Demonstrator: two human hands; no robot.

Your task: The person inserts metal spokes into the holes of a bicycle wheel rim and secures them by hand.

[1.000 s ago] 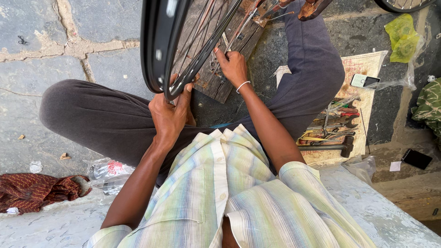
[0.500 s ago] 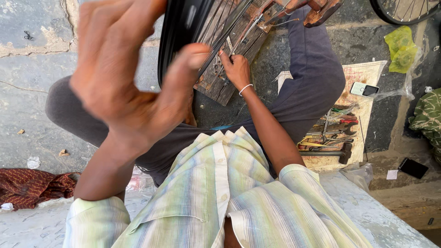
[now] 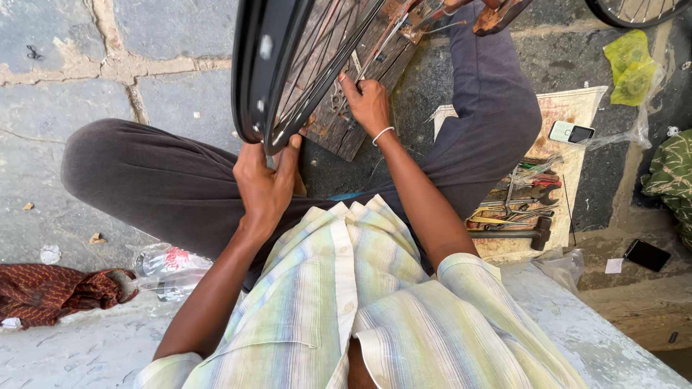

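At lower left of the frame a red cloth (image 3: 50, 292) lies on the stone floor. Toward centre, the left hand (image 3: 265, 189) has its fingers clamped on the black wheel rim (image 3: 268, 65), which stands upright at upper centre. Just right, the right hand (image 3: 367, 104) pinches a spoke. A hammer (image 3: 513, 233) lies at right.

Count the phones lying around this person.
2: a white-backed phone on the pale sack right of the bent knee, and a black phone on the stone ledge lower right. Others may be hidden.

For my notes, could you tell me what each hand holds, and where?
Left hand grips the black wheel rim at its lower edge; right hand works among the spokes, its hold unclear.
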